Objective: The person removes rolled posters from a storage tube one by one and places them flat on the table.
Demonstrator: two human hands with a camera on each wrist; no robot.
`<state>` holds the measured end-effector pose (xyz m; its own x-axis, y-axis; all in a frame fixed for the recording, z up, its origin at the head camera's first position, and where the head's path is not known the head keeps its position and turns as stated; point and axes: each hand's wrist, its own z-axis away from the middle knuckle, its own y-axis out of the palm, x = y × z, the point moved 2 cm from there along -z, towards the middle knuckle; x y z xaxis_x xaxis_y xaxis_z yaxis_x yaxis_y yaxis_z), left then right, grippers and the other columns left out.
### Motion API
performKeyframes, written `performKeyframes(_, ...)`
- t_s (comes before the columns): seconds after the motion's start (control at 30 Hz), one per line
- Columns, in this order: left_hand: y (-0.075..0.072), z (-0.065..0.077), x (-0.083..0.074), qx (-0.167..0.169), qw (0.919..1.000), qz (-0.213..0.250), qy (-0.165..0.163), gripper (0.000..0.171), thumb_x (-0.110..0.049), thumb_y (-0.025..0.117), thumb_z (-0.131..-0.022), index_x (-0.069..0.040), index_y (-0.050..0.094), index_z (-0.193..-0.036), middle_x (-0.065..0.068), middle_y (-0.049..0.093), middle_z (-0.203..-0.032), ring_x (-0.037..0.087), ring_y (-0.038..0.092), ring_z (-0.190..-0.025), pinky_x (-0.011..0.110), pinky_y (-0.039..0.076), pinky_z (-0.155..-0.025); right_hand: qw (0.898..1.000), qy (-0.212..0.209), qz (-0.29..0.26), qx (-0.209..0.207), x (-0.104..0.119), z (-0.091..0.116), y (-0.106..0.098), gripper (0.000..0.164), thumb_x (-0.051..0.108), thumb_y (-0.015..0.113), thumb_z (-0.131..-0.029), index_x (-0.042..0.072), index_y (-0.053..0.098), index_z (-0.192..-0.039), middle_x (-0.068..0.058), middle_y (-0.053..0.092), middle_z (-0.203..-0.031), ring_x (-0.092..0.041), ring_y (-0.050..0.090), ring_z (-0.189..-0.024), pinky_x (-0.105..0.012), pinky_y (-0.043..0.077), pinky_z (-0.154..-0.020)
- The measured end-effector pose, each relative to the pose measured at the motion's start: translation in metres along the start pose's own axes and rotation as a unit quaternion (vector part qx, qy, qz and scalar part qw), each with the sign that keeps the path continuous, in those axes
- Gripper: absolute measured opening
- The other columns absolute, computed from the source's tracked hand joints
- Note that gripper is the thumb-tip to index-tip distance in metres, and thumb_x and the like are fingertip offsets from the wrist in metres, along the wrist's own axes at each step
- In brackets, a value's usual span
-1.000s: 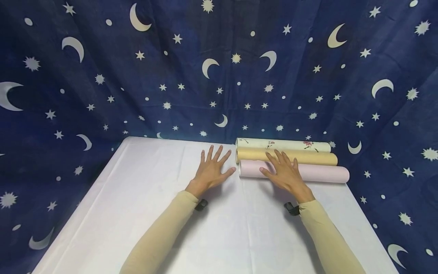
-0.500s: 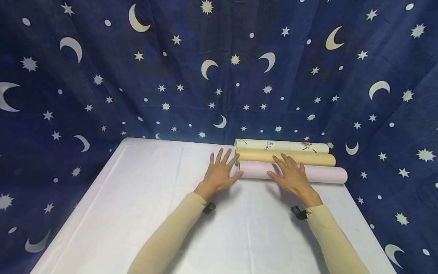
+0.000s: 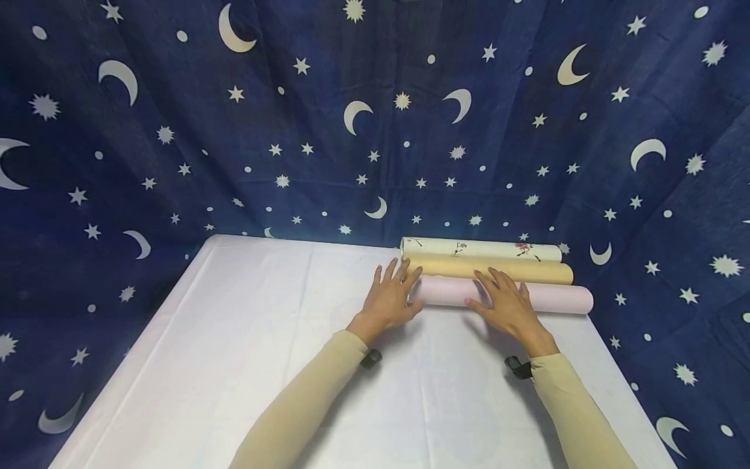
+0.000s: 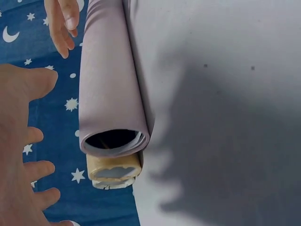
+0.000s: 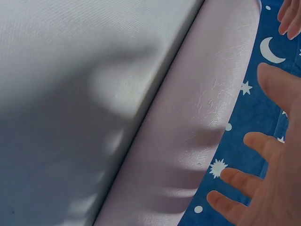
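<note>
Three wallpaper rolls lie side by side at the back right in the head view: a pink roll (image 3: 448,292) in front, a yellow roll (image 3: 539,271) behind it, and a cream flowered roll (image 3: 492,250) at the back. My left hand (image 3: 388,302), fingers spread, hovers at the pink roll's left end. In the left wrist view a gap shows between that hand (image 4: 21,141) and the hollow end of the pink roll (image 4: 110,80). Over the middle of the same roll is my right hand (image 3: 508,310), its fingers apart and slightly bent. It casts a shadow on the pink roll (image 5: 188,103).
The rolls lie on a white-covered table (image 3: 234,312), near its back edge. A dark blue curtain (image 3: 316,117) with moons and stars hangs behind the table and along its sides. Dark wrist mounts (image 3: 518,368) sit under both sleeves.
Both hands have moved to the right and slightly toward the table's front. The left hand now overlaps the pink roll's left end. The rolls lie where they were.
</note>
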<state>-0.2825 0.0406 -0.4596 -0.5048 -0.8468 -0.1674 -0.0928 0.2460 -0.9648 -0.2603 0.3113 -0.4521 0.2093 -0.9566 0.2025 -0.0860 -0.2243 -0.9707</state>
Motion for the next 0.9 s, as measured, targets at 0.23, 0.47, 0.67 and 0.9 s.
performKeyframes(0.23,0.009,-0.007,-0.008,0.004,1.0000,0.007,0.004,0.074,-0.055,0.057,-0.091,-0.027,0.031,-0.154,0.005,0.026,-0.163,0.030,0.019,-0.152,0.056,0.018,-0.121,1.000,-0.003,0.001,0.000,-0.005,0.002,-0.001,0.078,0.056,0.059,-0.091,0.016,0.034,-0.153,-0.021,0.028,-0.158,-0.044,0.023,-0.145,-0.077,0.009,-0.109)
performKeyframes(0.47,0.014,-0.012,-0.017,0.003,0.9998,0.004,0.021,0.074,-0.052,0.060,-0.091,-0.026,0.031,-0.154,0.006,0.027,-0.162,0.031,0.022,-0.151,0.053,0.019,-0.122,1.000,-0.003,0.005,0.003,-0.011,0.002,-0.001,0.080,0.055,0.063,-0.089,0.015,0.034,-0.152,-0.022,0.028,-0.158,-0.044,0.023,-0.145,-0.077,0.010,-0.109)
performKeyframes(0.67,0.016,-0.017,-0.025,-0.005,0.9993,-0.015,0.034,0.074,-0.050,0.065,-0.090,-0.024,0.035,-0.152,0.007,0.033,-0.160,0.030,0.028,-0.148,0.051,0.024,-0.121,1.000,-0.002,0.008,0.003,-0.017,0.002,-0.001,0.079,0.052,0.067,-0.088,0.015,0.036,-0.151,-0.022,0.029,-0.157,-0.045,0.024,-0.144,-0.078,0.011,-0.108)
performKeyframes(0.9,0.022,-0.024,-0.032,0.000,0.9982,-0.040,0.044,0.072,-0.047,0.068,-0.089,-0.025,0.037,-0.151,0.007,0.036,-0.158,0.030,0.031,-0.147,0.051,0.027,-0.120,1.000,-0.003,0.008,0.006,-0.022,0.001,0.001,0.078,0.048,0.069,-0.087,0.014,0.037,-0.150,-0.023,0.029,-0.156,-0.045,0.024,-0.144,-0.079,0.011,-0.107)
